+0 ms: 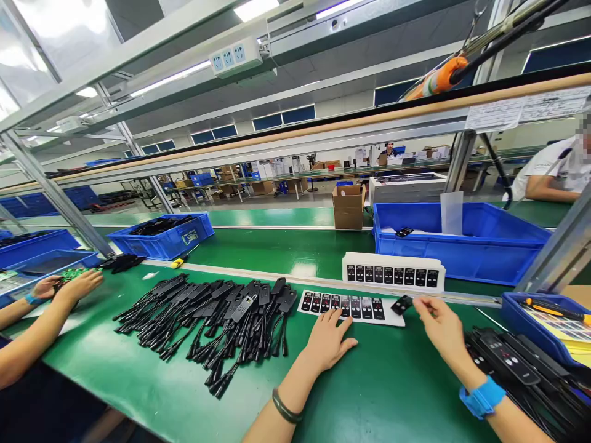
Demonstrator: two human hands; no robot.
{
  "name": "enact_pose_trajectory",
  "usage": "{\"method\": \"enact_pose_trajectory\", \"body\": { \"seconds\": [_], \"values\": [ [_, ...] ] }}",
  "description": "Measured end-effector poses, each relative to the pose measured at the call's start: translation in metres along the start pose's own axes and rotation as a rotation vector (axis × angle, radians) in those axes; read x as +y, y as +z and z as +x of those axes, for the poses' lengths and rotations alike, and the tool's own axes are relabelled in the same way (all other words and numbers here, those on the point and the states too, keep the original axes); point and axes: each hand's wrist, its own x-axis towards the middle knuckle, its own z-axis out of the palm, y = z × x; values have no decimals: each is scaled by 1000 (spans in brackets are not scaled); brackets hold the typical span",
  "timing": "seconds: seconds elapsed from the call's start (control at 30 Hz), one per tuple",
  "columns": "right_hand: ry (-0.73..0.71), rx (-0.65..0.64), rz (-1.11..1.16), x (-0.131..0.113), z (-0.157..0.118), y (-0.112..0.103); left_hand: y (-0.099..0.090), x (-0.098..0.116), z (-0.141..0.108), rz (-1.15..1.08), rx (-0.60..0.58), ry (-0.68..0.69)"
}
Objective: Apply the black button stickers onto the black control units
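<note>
A white strip (394, 318) bearing a row of black labels with red and white marks lies flat on the green table (369, 394). My left hand (325, 341), a dark bangle at its wrist, rests with spread fingers on the strip's lower edge. Between thumb and forefinger, my right hand (441, 326) pinches a small black label (401, 304) at the strip's right end. A pile of black controllers with short cables (226, 314) lies to the left of my hands. More such controllers (512, 363), some bearing marked faces, are heaped beside my right wrist, which wears a blue strap.
Behind the strip leans a stack of label sheets (392, 271) against a large blue bin (462, 246). A smaller blue tray (545, 332) holds a yellow cutter at right. Farther left, a co-worker's hands (74, 286) handle green boards near blue bins. Metal posts rise on both sides.
</note>
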Motion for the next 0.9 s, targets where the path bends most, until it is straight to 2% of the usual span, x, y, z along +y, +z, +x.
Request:
{"method": "enact_pose_trajectory", "body": {
  "seconds": [0.1,0.17,0.33,0.47,0.7,0.9],
  "values": [
    [26,106,107,-10,5,-13,2,-3,2,45,9,-31],
    [51,104,186,-17,0,-18,-3,-10,3,88,52,-97],
    [179,-55,366,-20,-44,-8,-31,-43,-2,261,237,-490],
    [189,-210,325,-10,-75,5,-48,-63,-13,334,266,-673],
    [173,-271,310,-14,-81,7,-50,-65,-14,262,278,-749],
    [156,-323,329,-17,-86,10,-57,-63,-17,-21,375,-714]
  ]
}}
